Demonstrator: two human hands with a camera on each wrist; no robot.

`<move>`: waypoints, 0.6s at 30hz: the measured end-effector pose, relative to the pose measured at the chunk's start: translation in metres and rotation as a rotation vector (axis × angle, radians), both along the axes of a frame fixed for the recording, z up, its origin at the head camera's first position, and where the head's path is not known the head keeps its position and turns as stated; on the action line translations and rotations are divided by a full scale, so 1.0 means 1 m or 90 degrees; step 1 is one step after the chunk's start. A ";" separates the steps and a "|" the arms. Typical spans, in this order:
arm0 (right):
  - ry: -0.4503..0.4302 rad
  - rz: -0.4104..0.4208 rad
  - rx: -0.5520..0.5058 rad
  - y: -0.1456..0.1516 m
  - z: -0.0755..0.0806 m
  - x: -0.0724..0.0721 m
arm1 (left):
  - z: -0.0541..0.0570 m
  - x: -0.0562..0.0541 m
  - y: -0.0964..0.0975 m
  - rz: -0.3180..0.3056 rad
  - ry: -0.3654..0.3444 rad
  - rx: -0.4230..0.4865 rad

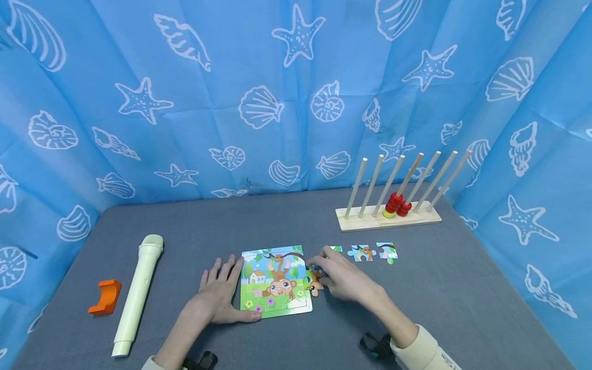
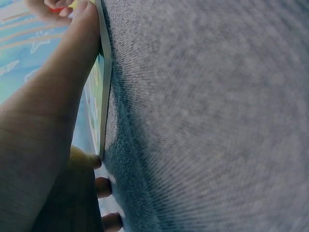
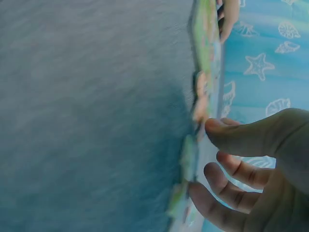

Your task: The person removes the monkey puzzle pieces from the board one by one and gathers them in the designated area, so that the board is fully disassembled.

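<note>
A square jigsaw puzzle [image 1: 273,293] with a monkey picture lies flat on the grey table. My left hand [image 1: 221,295] rests at its left side with fingers spread, the thumb along the lower edge. The left wrist view shows that thumb [image 2: 87,29] against the board's edge. At the board's right edge, my right hand [image 1: 344,275] pinches a loose puzzle piece [image 1: 315,285] with thumb and index finger; the fingers partly cover it. The right wrist view shows the thumb [image 3: 227,135] at the piece and the other fingers loosely bent.
Beyond the right hand lie more puzzle pieces [image 1: 362,253], one partly hidden. A wooden peg stand [image 1: 365,222] with red rings [image 1: 394,202] and a yellow ring [image 1: 388,213] stands at the back right. On the left lie a pale green microphone [image 1: 139,295] and an orange curved block [image 1: 106,298].
</note>
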State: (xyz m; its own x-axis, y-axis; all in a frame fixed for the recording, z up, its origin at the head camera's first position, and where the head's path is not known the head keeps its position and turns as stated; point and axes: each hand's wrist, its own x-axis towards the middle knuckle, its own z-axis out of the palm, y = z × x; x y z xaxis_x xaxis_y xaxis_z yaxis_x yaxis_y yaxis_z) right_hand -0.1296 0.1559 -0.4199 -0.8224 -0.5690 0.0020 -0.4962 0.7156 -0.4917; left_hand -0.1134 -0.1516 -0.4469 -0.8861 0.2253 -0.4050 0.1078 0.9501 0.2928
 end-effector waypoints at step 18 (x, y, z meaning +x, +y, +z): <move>-0.048 0.043 0.069 0.002 0.001 -0.003 | 0.003 0.001 0.000 -0.002 0.004 -0.001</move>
State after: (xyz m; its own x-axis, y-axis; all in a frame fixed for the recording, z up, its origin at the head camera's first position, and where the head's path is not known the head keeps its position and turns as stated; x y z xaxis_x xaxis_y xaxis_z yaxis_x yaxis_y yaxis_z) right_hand -0.1325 0.1580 -0.4186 -0.7777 -0.6165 -0.1226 -0.5097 0.7327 -0.4510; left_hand -0.1123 -0.1513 -0.4435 -0.8877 0.2275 -0.4003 0.1127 0.9503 0.2901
